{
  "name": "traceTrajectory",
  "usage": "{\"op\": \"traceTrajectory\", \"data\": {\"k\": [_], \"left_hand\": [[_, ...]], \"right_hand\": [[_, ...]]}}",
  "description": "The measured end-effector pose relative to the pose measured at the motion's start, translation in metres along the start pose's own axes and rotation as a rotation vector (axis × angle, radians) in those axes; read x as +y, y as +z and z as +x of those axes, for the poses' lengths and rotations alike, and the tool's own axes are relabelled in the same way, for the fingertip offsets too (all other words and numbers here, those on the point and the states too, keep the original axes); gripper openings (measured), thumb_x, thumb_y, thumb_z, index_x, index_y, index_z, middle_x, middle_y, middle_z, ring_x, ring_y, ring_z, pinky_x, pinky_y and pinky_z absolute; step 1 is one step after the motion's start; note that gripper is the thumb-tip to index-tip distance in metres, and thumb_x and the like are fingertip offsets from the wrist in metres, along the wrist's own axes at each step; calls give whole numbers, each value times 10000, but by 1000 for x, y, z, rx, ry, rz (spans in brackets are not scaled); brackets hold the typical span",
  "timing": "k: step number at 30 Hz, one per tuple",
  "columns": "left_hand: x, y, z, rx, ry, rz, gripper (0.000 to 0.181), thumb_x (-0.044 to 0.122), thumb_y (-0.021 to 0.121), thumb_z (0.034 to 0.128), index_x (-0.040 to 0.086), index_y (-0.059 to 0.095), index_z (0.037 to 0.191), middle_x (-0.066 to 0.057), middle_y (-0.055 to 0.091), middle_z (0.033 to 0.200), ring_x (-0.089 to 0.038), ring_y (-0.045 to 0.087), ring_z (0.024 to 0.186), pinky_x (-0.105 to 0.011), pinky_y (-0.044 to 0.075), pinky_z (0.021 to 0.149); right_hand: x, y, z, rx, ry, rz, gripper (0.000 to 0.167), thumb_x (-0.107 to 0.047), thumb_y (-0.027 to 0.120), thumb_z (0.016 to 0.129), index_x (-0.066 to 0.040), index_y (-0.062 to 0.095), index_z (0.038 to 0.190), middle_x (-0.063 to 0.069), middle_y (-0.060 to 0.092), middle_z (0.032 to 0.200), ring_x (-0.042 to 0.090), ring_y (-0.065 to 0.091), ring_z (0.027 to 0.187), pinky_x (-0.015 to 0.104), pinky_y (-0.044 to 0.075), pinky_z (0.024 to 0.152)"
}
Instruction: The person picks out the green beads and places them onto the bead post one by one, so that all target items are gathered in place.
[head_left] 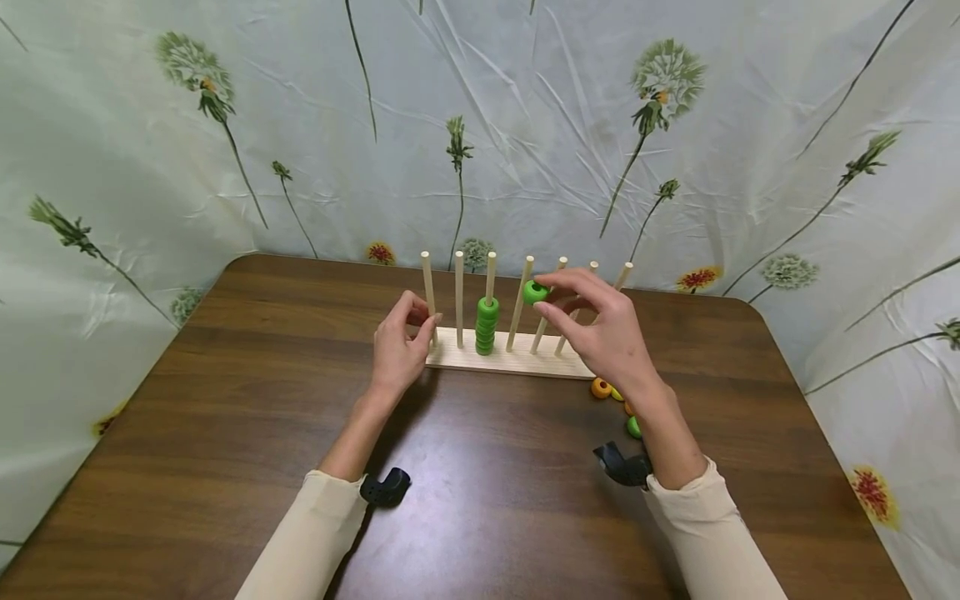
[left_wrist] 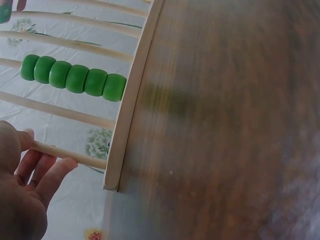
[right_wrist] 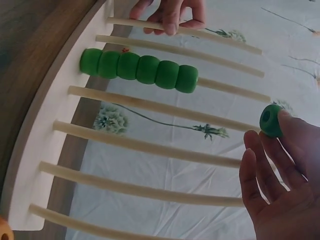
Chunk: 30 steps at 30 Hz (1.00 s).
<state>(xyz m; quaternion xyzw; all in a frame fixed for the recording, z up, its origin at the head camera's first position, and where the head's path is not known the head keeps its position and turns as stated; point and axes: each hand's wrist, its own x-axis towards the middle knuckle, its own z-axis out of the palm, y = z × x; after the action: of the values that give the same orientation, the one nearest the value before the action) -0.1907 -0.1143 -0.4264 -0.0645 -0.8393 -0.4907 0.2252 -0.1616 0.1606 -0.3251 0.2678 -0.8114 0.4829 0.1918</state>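
A wooden rack [head_left: 480,362] with several upright pegs stands near the far side of the table. My left hand [head_left: 400,348] holds its leftmost peg [left_wrist: 82,158] between thumb and fingers. On the third peg from the left sits a stack of green beads [head_left: 486,327], reaching down to the base. Pinched between thumb and fingertips, a single green bead [right_wrist: 271,121] is in my right hand [head_left: 606,333]. That bead is held high, near the upper part of the middle pegs and apart from the stack. The other pegs carry no beads where they show.
Loose beads lie on the brown table [head_left: 480,483] by the rack's right end, partly hidden under my right wrist: an orange bead [head_left: 601,388] and a green bead [head_left: 634,427] among them. Behind the table hangs a pale cloth [head_left: 540,167] printed with dandelions.
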Motion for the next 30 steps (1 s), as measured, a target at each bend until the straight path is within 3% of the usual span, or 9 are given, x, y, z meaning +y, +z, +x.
{"op": "traceTrajectory", "data": {"k": [16,30], "left_hand": [[0,0,0,-4,-10,1,163,142,734,960,45,604,979,-158,722,914,-295,719,900,-293,511,655],[2,-1,-1,-5,-12,-2,167,139,736,956,43,602,978,-155,722,904,-290,717,895,-278,511,655]], "right_hand": [[-11,12,20,15,-65,56,312,13,795,881,-60,756,1181,86,760,1126,108,695,936,197,557,806],[-15,24,33,32,-22,90,286,-65,786,915,-73,756,1199,80,754,1159,198,745,938,230,578,812]]}}
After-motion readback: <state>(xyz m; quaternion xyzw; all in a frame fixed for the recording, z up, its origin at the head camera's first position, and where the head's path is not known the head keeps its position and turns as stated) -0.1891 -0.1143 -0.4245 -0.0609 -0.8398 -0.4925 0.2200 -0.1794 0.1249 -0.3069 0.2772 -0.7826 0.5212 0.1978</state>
